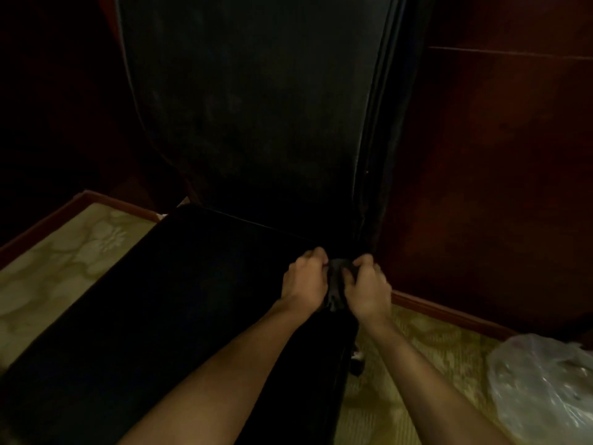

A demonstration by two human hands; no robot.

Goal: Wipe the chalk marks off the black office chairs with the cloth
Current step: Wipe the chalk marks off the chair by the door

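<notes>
A black office chair fills the middle of the head view: its tall backrest [250, 101] rises at the top and its dark seat [179, 300] spreads below to the left. Faint pale smudges show on the backrest. At the seat's back right corner a small dark cloth [337, 277] is bunched between both hands. My left hand [306, 277] grips its left side with curled fingers. My right hand [369, 287] grips its right side the same way. Most of the cloth is hidden by the fingers.
Dark red-brown wood panelling [497, 155] stands close behind and to the right of the chair, with a wooden skirting [449, 313] along the floor. Patterned beige carpet [64, 268] lies on both sides. A crumpled clear plastic bag [542, 387] sits on the floor at lower right.
</notes>
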